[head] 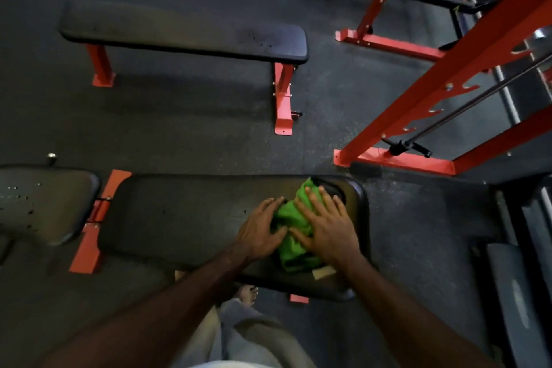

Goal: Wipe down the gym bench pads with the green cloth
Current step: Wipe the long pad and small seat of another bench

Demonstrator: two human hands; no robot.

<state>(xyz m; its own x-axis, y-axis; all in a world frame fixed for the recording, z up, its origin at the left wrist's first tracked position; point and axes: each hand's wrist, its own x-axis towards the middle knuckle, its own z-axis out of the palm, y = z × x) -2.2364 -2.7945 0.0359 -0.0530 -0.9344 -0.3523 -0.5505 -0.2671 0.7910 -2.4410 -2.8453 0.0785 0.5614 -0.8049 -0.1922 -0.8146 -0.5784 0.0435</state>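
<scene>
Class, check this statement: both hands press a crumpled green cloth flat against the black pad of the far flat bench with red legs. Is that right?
One detail is wrong. In the head view, the left hand and right hand press the crumpled green cloth against the black padded near bench, right in front of the person. The far black flat bench with red legs stands untouched across the floor.

Bare pad (179, 215) lies free leftward (red rack (424, 116) crowds the far right).
</scene>
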